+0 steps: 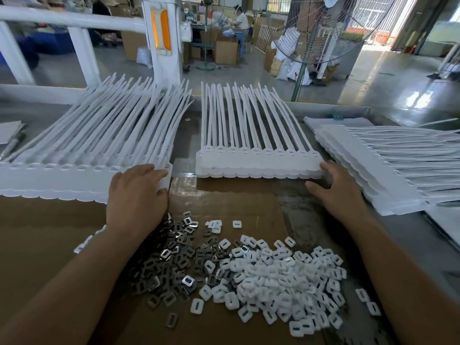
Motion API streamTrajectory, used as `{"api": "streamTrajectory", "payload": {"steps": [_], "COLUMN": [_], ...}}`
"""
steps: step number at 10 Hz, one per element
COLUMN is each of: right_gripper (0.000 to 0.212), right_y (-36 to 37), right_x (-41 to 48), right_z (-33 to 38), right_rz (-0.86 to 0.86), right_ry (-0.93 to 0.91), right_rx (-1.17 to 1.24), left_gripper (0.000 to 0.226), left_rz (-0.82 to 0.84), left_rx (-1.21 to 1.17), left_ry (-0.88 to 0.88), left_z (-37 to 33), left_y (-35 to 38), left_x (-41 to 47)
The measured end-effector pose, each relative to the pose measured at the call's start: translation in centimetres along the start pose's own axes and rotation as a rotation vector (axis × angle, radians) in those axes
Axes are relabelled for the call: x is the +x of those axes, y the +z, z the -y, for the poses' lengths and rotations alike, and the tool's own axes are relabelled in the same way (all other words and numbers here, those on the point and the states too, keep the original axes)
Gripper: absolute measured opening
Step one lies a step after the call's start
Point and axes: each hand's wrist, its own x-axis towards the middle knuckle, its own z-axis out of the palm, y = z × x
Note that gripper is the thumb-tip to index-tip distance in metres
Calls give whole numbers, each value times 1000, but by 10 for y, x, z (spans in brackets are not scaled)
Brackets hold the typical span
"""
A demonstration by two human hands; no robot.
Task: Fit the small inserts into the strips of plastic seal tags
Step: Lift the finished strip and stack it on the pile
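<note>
Op: Left hand [139, 192] pinches end of left stack [62, 180], left of centre strip [258, 165]; right hand [341, 192] flat, fingers touching its right end.
Eng: Inserts [261, 272]?
Op: Heaped on my side of it; I'd square it first, then seat each flush.

You have no word, label, brand or number here that can be read. The only mark is a red stroke on a white sack [286, 70] by the fan [331, 28], too small to make out.
</note>
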Motion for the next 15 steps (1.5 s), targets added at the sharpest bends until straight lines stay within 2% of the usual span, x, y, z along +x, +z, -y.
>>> {"api": "streamTrajectory", "payload": {"steps": [4, 6, 8, 9, 11, 12, 13, 14, 15], "right_gripper": [60, 60, 60, 59, 59, 59, 58, 58, 52], "right_y": [-4, -3, -4, -4, -3, -3, -2, -2, -4], "right_x": [-3, -3, -5, -5, -5, -4, -6, -5, -5], "right_z": [0, 1, 2, 2, 1, 3, 1, 1, 10], "right_rz": [7, -4, -9, 0, 28, 25, 24, 35, -65], "right_ry": [11, 13, 14, 8, 15, 16, 14, 15, 2], "right_rx": [-11, -12, -4, -12, -23, -16, -19, -20, -27], "left_gripper": [52, 51, 52, 43, 29, 39, 47, 47, 35], "left_rz": [97, 94, 127, 63, -388, -536, -622, -703, -748], "left_rx": [94, 23, 62, 1, -164, -248, -468, -521, -378], "left_ry": [-157, -133, -92, -121, 38, -10, -104, -87, 130], "left_z": [16, 17, 22, 17, 20, 28, 35, 28, 2], "left_y": [-5, -11, -16, -18, -21, -18, -13, -14, -19], "left_x": [5, 6, 7, 7, 9, 12, 19, 16, 2]}}
